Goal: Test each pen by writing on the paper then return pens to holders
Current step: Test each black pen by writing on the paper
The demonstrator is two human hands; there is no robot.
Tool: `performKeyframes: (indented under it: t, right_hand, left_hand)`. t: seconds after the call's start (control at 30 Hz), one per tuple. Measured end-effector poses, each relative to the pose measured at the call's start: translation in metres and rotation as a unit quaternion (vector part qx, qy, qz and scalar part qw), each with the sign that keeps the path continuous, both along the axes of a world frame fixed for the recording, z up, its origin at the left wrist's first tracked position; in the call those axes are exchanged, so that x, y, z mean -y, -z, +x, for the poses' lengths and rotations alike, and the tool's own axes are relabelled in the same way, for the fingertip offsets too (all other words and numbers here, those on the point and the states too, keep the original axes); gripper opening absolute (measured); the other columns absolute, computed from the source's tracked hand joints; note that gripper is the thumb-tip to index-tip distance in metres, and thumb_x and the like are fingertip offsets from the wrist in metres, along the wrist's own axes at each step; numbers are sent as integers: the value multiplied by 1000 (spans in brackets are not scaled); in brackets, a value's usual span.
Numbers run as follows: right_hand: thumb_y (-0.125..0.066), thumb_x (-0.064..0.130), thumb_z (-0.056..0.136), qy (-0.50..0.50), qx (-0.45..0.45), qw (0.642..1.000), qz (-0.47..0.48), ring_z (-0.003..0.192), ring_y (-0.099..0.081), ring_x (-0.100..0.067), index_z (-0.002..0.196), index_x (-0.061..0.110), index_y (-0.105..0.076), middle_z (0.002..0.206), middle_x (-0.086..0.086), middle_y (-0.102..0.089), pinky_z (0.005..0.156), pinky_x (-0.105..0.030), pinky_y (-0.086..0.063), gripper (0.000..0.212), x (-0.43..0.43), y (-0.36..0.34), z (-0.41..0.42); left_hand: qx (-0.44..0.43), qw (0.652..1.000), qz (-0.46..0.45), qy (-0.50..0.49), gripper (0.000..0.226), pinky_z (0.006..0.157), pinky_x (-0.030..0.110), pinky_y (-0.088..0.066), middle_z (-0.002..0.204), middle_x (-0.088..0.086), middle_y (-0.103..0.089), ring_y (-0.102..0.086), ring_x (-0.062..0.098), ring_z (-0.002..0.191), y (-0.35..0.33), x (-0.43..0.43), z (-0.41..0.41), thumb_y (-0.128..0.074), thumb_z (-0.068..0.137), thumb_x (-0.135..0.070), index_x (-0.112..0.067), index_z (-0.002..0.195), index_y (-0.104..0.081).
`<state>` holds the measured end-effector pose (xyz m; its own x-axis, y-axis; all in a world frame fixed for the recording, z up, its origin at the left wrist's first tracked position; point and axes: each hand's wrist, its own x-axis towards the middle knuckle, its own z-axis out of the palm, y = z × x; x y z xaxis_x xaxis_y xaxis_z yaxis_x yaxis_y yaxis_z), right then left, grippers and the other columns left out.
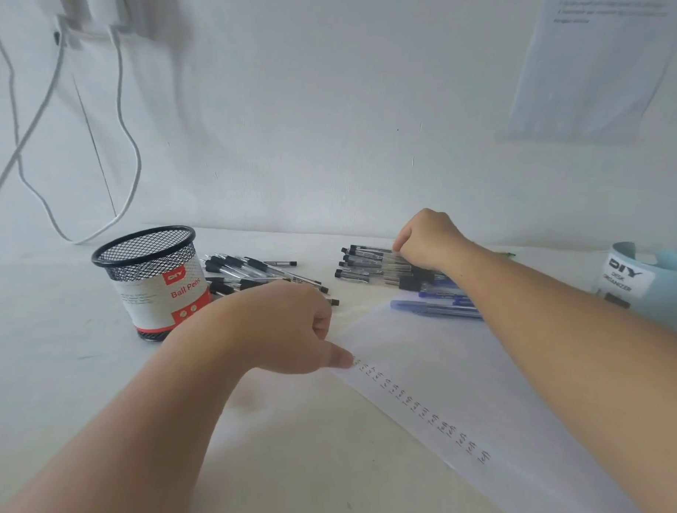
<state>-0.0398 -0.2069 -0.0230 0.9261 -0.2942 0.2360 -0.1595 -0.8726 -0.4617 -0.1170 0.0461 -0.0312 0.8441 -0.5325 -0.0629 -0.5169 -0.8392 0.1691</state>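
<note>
A white paper [440,368] lies slanted on the table, with a column of handwritten test marks down its left side. My left hand [293,327] presses the paper's top left edge with the thumb, its fingers curled. My right hand [424,238] reaches to a row of clear black-capped pens [364,265] at the back and pinches one of them. A second heap of black pens [253,274] lies behind my left hand. Blue pens [438,306] lie at the paper's top edge. A black mesh holder [153,278] stands at the left.
A pale blue desk organizer [645,284] stands at the right edge. White cables [125,121] hang down the wall at the left, and a printed sheet [598,55] is stuck to the wall at the upper right.
</note>
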Motion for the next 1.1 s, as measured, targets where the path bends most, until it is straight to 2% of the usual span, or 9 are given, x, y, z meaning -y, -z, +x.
performKeyframes:
  t: [0.07, 0.3, 0.43, 0.53, 0.63, 0.73, 0.83, 0.97, 1.1]
  right_hand:
    - [-50, -5, 81, 3, -1, 1000, 12, 112, -67, -32, 99, 0, -79, 117, -19, -72, 94, -40, -58, 34, -1, -2, -1]
    - [-47, -2, 95, -26, -19, 999, 34, 124, -57, -26, 120, 10, -74, 134, -7, -65, 92, -23, -40, 39, 1, -6, -14]
    - [-52, 8, 92, -30, -28, 999, -10, 129, -53, -27, 125, 22, -71, 139, -1, -61, 111, -40, -40, 41, -3, -1, -15]
    - [-60, 13, 86, -73, 16, 994, -79, 117, -55, -20, 105, 30, -74, 117, 10, -63, 103, -42, -39, 29, -22, 3, -27]
    - [-64, 20, 83, -164, 3, 985, -58, 98, -61, -10, 86, 32, -76, 93, 18, -67, 96, -39, -43, 17, -45, 9, -45]
    - [-72, 26, 80, -226, -59, 972, -19, 86, -61, 0, 96, 35, -79, 91, 18, -70, 77, -23, -46, 20, -61, 14, -57]
    - [-78, 35, 82, -232, -51, 971, -21, 75, -55, 4, 105, 31, -79, 92, 15, -70, 65, -18, -38, 23, -71, 21, -60]
    - [-77, 36, 86, -203, -14, 978, -44, 88, -61, -7, 95, 26, -79, 93, 11, -72, 78, -28, -48, 14, -77, 27, -60]
    - [-79, 29, 84, -186, 38, 981, 35, 76, -60, 1, 89, 22, -80, 82, 13, -71, 70, -23, -45, 8, -71, 21, -68]
  left_hand:
    - [1, 1000, 0, 0, 49, 71, 28, -49, 84, -8, -67, -63, 11, 80, 0, 0, -1, -68, 81, -71, -22, 85, -63]
    - [-6, 1000, 0, -3, 47, 75, 29, -51, 85, -11, -68, -64, 9, 82, 0, -2, 2, -70, 80, -71, -25, 85, -63]
    - [-9, 1000, -5, -8, 43, 72, 28, -48, 85, -13, -66, -62, 7, 81, -1, -6, 3, -73, 78, -69, -27, 85, -63]
    - [-10, 1000, -10, -6, 43, 71, 28, -48, 84, -12, -66, -61, 8, 79, -2, -7, 3, -74, 78, -68, -26, 85, -63]
    - [-13, 1000, -14, -1, 44, 68, 28, -46, 83, -10, -66, -60, 10, 76, -2, -8, 3, -74, 80, -66, -23, 85, -65]
    - [-17, 1000, -14, 5, 43, 65, 29, -42, 79, -8, -63, -57, 12, 72, -1, -8, 2, -73, 82, -64, -22, 84, -65]
    - [-19, 1000, -18, 9, 43, 65, 29, -42, 78, -8, -62, -56, 12, 71, 0, -8, 3, -73, 82, -63, -21, 84, -66]
    - [-17, 1000, -22, 12, 44, 63, 27, -40, 76, -9, -60, -55, 11, 69, 1, -8, 5, -73, 83, -62, -19, 85, -65]
    - [-16, 1000, -14, 13, 46, 64, 28, -42, 78, -7, -61, -56, 13, 70, 1, -8, 5, -72, 83, -64, -18, 87, -67]
